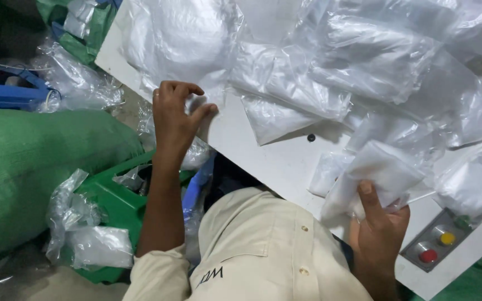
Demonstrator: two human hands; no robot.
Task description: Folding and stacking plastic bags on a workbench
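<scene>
Right hand [377, 223] pinches white folded bag [377, 173] near table [285, 161] edge, thumb on top; left hand [175, 114] fingers curled loosely, at clear bag [179, 39] edge; risk: slick pile [375, 61] may slide off table; buttons [437, 245] close to right wrist, accidental press possible.

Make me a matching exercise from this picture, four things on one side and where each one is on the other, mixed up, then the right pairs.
1. left hand
2. right hand
3. red button
4. green sack

A. beside the yellow button on the grey panel
B. on the floor, left of the white table
C. holding a folded white bag
D. at the table's edge, on a clear bag

Pairs: 1-D, 2-C, 3-A, 4-B
</scene>
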